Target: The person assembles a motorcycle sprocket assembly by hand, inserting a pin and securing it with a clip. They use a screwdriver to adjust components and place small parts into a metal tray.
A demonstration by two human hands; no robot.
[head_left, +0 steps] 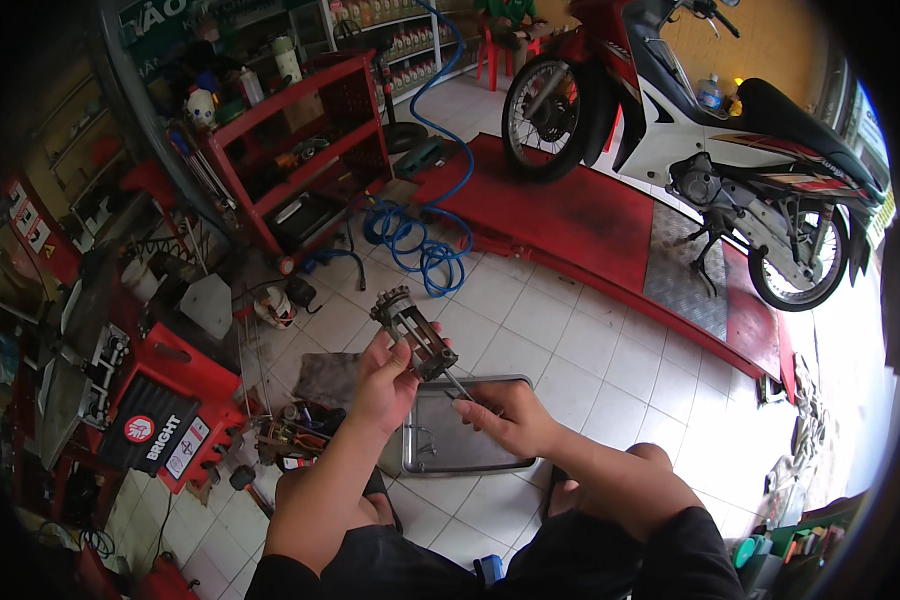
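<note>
I see the left hand (385,385) wrapped round a dark, cage-like metal part (415,335), up near the tray's (485,440) far-left corner, while the right hand (510,412) pinches a slim rod (457,384) running to its lower end. Beyond the tray, a blue hose (380,227) lies coiled and a red platform (570,215) bears a motorcycle (660,135).

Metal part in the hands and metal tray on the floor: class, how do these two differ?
The metal part is held up in the left hand; the tray lies below on the floor.
The metal part is smaller and cage-like, while the tray is broad, shallow and rectangular.
Both look greyish and metallic.
</note>
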